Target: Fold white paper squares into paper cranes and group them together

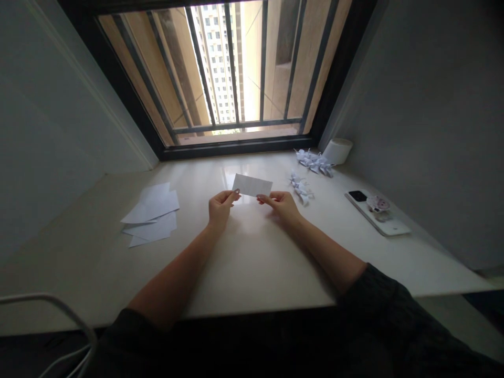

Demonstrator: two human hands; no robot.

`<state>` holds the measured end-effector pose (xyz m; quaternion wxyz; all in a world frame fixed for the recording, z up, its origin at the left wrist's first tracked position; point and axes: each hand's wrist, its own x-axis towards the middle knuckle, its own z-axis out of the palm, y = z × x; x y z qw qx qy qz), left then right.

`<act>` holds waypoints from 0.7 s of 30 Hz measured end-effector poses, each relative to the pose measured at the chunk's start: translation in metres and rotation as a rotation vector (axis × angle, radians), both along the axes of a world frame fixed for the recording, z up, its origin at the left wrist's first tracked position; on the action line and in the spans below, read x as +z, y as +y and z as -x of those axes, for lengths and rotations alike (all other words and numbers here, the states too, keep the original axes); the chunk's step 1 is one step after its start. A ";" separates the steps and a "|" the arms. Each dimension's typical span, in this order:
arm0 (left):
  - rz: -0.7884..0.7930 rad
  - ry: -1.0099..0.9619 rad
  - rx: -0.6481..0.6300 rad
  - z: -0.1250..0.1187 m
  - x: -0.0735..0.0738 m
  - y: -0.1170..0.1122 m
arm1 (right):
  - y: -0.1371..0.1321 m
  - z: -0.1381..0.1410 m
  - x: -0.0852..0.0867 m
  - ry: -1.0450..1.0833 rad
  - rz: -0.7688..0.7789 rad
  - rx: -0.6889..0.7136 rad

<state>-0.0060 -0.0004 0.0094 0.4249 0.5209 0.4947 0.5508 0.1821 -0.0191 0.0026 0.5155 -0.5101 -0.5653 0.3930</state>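
A small white rectangular sheet of paper point(252, 185) is held up over the white sill, stretched between my two hands. My left hand point(221, 206) pinches its lower left corner between thumb and fingers. At the lower right corner, my right hand point(281, 205) grips it the same way. To the left lies a loose stack of white paper sheets point(151, 212), overlapping at angles. Just beyond my right hand sits a small cluster of folded or twisted paper pieces point(300, 188), with a larger pile of paper pieces point(314, 161) behind it.
A white cup-like container point(337, 151) stands in the back right corner by the barred window point(236, 68). On the right lies a white phone point(378, 214) with a round grip on its back. A pale cable point(47, 297) loops in at the lower left, near the sill's front edge.
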 end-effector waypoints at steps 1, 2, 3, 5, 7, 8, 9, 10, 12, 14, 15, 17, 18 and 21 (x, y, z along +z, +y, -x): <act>-0.007 0.010 -0.018 0.000 0.000 0.000 | 0.001 -0.001 -0.001 0.003 0.002 -0.017; -0.013 0.022 -0.039 -0.001 -0.001 -0.001 | 0.002 -0.002 -0.002 0.008 0.004 -0.037; -0.019 0.035 -0.064 -0.001 -0.001 -0.001 | 0.003 -0.003 -0.003 0.014 0.004 -0.057; -0.027 0.061 -0.112 -0.002 -0.001 -0.002 | 0.005 -0.004 -0.005 0.025 -0.005 -0.097; -0.025 0.081 -0.144 -0.002 -0.001 -0.003 | 0.007 -0.005 -0.007 0.033 -0.018 -0.139; -0.021 0.085 -0.153 -0.002 -0.001 -0.003 | 0.007 -0.005 -0.007 0.034 -0.021 -0.156; -0.016 0.084 -0.158 -0.002 0.000 -0.003 | 0.007 -0.005 -0.007 0.035 -0.022 -0.167; -0.006 0.077 -0.157 -0.002 0.000 -0.003 | 0.007 -0.006 -0.007 0.035 -0.019 -0.171; 0.022 0.051 -0.142 -0.002 0.000 -0.003 | 0.006 -0.006 -0.006 0.037 -0.010 -0.165; 0.053 0.027 -0.125 -0.002 0.000 -0.003 | 0.006 -0.006 -0.006 0.039 -0.006 -0.153; 0.065 0.020 -0.119 -0.002 0.000 -0.003 | 0.006 -0.006 -0.006 0.039 -0.007 -0.148; 0.078 0.012 -0.118 -0.002 0.001 -0.003 | 0.006 -0.006 -0.005 0.041 -0.013 -0.139; 0.081 0.010 -0.119 -0.002 0.001 -0.003 | 0.006 -0.006 -0.005 0.043 -0.016 -0.135; 0.084 0.002 -0.123 -0.002 0.001 -0.003 | 0.006 -0.005 -0.006 0.056 -0.015 -0.121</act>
